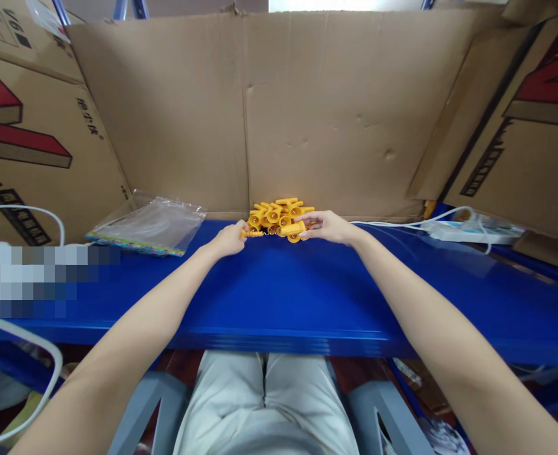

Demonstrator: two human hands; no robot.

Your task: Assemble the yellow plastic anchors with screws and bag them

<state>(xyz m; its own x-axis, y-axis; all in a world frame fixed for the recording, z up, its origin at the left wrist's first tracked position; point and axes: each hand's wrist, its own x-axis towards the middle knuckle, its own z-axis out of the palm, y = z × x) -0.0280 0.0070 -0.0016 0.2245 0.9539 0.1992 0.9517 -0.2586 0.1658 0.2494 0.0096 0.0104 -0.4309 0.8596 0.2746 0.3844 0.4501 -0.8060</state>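
Near the back of the blue table, my left hand (231,239) is closed around the ribbed yellow handle of a corkscrew (254,234). Its thin metal spiral points right, toward my other hand. My right hand (330,227) pinches a yellow plastic sleeve (288,229), whose narrower end faces the spiral. Whether the spiral tip has entered the sleeve I cannot tell. Right behind both hands lies a heap of similar yellow plastic pieces (272,215), several with round open ends facing me. The fingers partly cover the handle and the sleeve's right end.
A cardboard sheet (326,107) stands upright behind the blue table (279,291). Clear plastic bags (158,221) lie to the left. Large printed boxes (32,139) flank both sides. A white power strip (468,232) with cables sits at right. A blurred patch covers part of the left.
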